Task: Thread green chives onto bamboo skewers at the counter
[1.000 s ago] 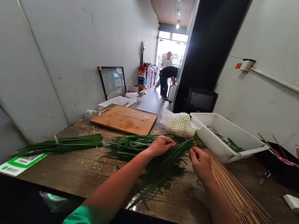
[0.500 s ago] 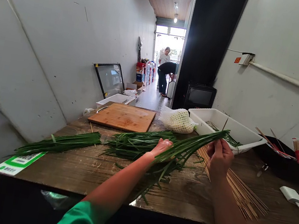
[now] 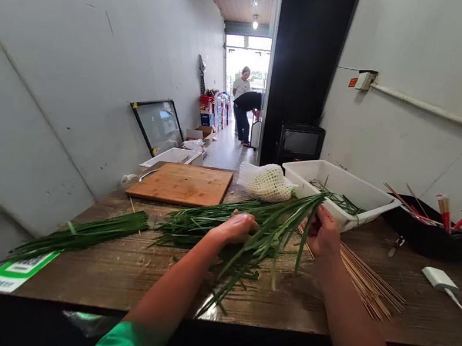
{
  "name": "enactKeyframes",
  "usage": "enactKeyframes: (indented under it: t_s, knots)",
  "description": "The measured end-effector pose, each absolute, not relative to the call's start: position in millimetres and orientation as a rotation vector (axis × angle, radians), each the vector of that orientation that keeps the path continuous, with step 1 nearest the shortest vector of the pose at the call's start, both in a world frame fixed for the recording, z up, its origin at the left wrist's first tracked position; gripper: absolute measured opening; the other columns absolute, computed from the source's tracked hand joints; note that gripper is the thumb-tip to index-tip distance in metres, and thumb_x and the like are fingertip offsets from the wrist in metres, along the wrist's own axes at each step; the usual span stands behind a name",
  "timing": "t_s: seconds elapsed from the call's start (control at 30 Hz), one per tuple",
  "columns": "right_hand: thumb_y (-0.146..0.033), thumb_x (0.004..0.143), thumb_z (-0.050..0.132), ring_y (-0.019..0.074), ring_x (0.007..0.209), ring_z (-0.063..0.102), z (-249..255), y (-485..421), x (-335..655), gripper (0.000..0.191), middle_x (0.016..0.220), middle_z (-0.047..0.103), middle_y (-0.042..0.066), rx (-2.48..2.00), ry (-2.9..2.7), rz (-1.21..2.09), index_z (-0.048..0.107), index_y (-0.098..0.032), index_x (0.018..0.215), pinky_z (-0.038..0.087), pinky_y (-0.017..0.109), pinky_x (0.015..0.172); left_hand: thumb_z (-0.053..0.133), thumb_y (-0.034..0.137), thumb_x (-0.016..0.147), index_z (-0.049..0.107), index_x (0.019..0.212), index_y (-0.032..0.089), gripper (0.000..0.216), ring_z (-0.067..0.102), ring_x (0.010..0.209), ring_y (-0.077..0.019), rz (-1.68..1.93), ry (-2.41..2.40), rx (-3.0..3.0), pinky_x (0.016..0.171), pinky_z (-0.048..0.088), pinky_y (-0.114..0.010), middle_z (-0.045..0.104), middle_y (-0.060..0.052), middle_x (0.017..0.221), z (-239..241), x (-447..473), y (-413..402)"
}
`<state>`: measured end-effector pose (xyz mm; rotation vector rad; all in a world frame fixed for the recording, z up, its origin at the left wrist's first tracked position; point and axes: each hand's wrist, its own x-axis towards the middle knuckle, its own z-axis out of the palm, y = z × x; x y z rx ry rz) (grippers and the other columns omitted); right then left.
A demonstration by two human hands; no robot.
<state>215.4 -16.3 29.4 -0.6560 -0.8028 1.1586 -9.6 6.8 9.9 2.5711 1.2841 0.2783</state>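
My right hand (image 3: 324, 235) is closed round the upper part of a bunch of long green chive leaves (image 3: 279, 229), lifted off the wooden table (image 3: 129, 268), some leaves drooping down. A thin stick shows at its fingers. My left hand (image 3: 235, 229) is curled on the lower part of the same bunch, resting on the chive pile (image 3: 199, 224). A fan of bamboo skewers (image 3: 366, 283) lies just right of my right hand. A second chive bundle (image 3: 81, 233) lies at the left.
A wooden cutting board (image 3: 182, 183), a white mesh bag (image 3: 265, 185) and a white tub (image 3: 338, 187) with some greens stand behind. A black tray (image 3: 430, 235) holds utensils at right. Two people stand far down the corridor (image 3: 242, 106).
My right hand lifted the chive bunch up off the table towards the white tub, then lowered slightly; several leaves now hang down. The left hand stayed on the pile. The view shifted right.
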Motion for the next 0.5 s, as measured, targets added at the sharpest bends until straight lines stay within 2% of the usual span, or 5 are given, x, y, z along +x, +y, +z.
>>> enactKeyframes:
  t_s: [0.13, 0.23, 0.33, 0.5]
  knots:
    - [-0.037, 0.062, 0.073, 0.0041, 0.038, 0.035, 26.3, -15.8, 214.9, 0.029, 0.05, 0.041, -0.009, -0.658, -0.786, 1.254, 0.049, -0.02, 0.067, 0.032, 0.016, 0.035, 0.059, 0.034, 0.076, 0.068, 0.074, 0.017, 0.019, 0.056, 0.088, -0.0224, 0.181, 1.255, 2.601, 0.082, 0.036, -0.034, 0.065, -0.005, 0.084, 15.6, -7.4, 4.3]
    - [-0.039, 0.064, 0.07, 0.0064, 0.043, 0.041, 27.0, -18.6, 214.3, 0.026, 0.052, 0.046, -0.006, -0.699, -0.836, 1.286, 0.052, -0.02, 0.068, 0.036, 0.018, 0.039, 0.056, 0.032, 0.08, 0.068, 0.074, 0.017, 0.02, 0.056, 0.087, -0.0213, 0.234, 1.295, 2.584, 0.083, 0.033, -0.035, 0.066, -0.005, 0.083, 16.7, -4.2, 4.2]
    - [-0.038, 0.063, 0.071, 0.0065, 0.044, 0.039, 27.4, -21.0, 214.6, 0.025, 0.054, 0.047, -0.006, -0.753, -0.894, 1.324, 0.055, -0.02, 0.069, 0.031, 0.019, 0.038, 0.056, 0.027, 0.08, 0.068, 0.076, 0.018, 0.015, 0.055, 0.085, -0.0201, 0.339, 1.304, 2.607, 0.083, 0.032, -0.035, 0.066, -0.004, 0.078, 13.8, -0.5, 4.1]
    - [-0.04, 0.067, 0.069, 0.004, 0.04, 0.026, 25.3, -25.5, 210.6, 0.025, 0.05, 0.039, -0.007, -0.794, -1.043, 1.345, 0.055, -0.018, 0.069, 0.015, 0.019, 0.036, 0.052, 0.021, 0.082, 0.069, 0.072, 0.018, 0.02, 0.052, 0.085, -0.0212, 0.37, 1.33, 2.693, 0.082, 0.03, -0.035, 0.064, -0.007, 0.076, 6.5, 1.3, 0.9]
